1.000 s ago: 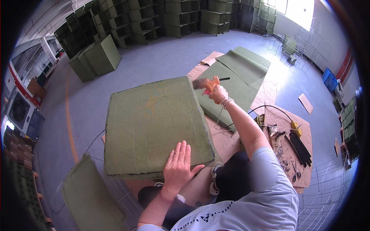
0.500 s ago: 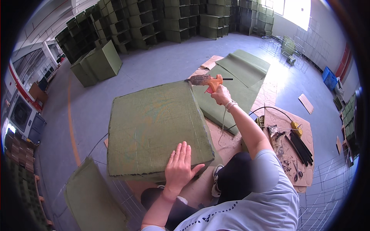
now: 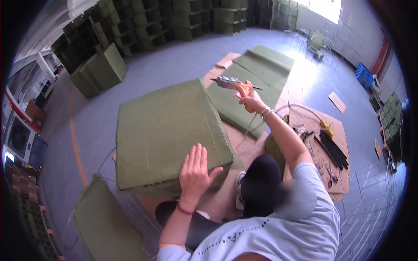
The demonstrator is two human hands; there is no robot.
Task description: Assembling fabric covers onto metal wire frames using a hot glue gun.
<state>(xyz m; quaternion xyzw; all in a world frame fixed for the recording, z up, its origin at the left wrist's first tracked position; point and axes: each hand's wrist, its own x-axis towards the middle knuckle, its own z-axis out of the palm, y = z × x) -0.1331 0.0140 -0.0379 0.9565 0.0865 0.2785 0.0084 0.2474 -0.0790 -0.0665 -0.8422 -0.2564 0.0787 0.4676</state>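
Observation:
A large green fabric-covered box (image 3: 167, 130) stands before me, dark lines of glue along some of its edges. My left hand (image 3: 196, 174), fingers outstretched, lies flat over the box's near edge, right of the middle. In my right hand (image 3: 254, 102) is an orange glue gun (image 3: 244, 88) with a stained, partly silvery front end. Its nozzle points left, past the far right corner of the box and apart from it. A dark glue stick (image 3: 257, 87) pokes out of the gun's back, and a thin cord hangs below my hand.
Green fabric sheets (image 3: 257, 71) lie on cardboard beyond the box. At right, cardboard bears black glue sticks (image 3: 333, 150), scissors (image 3: 332, 177) and a yellow power socket (image 3: 326, 127). Another green sheet (image 3: 104, 217) lies near left. Stacked green boxes (image 3: 152, 26) line the back.
The glue gun's nozzle has come off the box's far right corner, moving up and to the right of it. My left hand stays flat at the near edge. The whole view has shifted slightly.

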